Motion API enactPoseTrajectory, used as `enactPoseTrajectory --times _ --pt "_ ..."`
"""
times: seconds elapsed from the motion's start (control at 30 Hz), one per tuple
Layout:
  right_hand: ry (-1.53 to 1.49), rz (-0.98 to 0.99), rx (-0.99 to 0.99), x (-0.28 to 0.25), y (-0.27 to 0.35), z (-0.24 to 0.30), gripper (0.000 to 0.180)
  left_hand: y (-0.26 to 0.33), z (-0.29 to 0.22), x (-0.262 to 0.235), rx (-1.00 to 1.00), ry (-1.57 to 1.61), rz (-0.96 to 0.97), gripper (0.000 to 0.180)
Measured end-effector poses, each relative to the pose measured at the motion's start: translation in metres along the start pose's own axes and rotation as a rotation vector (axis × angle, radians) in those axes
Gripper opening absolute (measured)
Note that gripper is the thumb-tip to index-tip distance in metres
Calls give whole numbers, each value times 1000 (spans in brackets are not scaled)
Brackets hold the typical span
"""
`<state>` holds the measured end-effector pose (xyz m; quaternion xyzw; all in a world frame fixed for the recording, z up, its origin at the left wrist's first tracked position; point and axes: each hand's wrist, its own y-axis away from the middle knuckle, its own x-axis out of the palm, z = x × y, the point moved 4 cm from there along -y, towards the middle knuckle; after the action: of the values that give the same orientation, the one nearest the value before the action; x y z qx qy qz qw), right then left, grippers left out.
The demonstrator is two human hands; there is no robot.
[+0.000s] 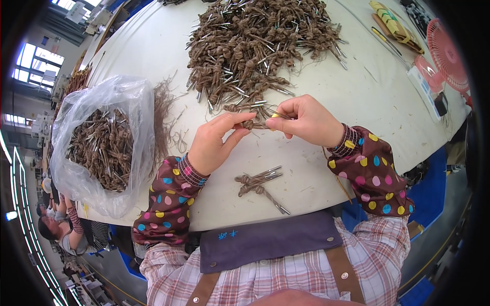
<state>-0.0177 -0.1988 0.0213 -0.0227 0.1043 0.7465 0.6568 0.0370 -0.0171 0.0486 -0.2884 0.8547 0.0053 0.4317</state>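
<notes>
In front of me, a knotted brown cord point(248, 124) is pinched between the thumb and fingertips of my left hand point(215, 138). My right hand point(309, 121) is closed at the cord's other end, with a small yellow-and-metal tool point(275, 116) in its fingers; its kind is mostly hidden. Just beyond my fingertips rises a large pile of knotted brown cords point(250, 46) with silver metal tips. Closer to me, several finished-looking knotted cords point(258, 183) lie crossed on the white table point(316, 178).
On the left stands a clear plastic bag point(140, 137) filled with similar cords. Loose brown threads point(164, 117) lie beside it. A pink fan point(445, 56), a white device point(426, 92) and a yellow-and-brown bundle point(395, 25) are at the right. Another person point(66, 234) sits at far left.
</notes>
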Motion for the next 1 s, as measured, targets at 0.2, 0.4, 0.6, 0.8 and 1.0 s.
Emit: enactPoseTrajectory --times 0.2,0.4,0.6,0.8,1.0 --pt "-38 -52 -108 -3 -6 -7 27 9 24 17 -349 578 15 28" --pt "293 -257 -200 -10 1 11 41 11 27 17 -388 645 30 25" --pt "417 -275 -220 -20 1 7 45 11 15 3 -170 301 372 26" --pt "516 -225 -271 -10 -9 -14 37 1 22 -9 -93 -175 105 28" --pt "539 -218 -242 -8 -7 -11 36 -10 49 -6 -69 -485 -94 24"
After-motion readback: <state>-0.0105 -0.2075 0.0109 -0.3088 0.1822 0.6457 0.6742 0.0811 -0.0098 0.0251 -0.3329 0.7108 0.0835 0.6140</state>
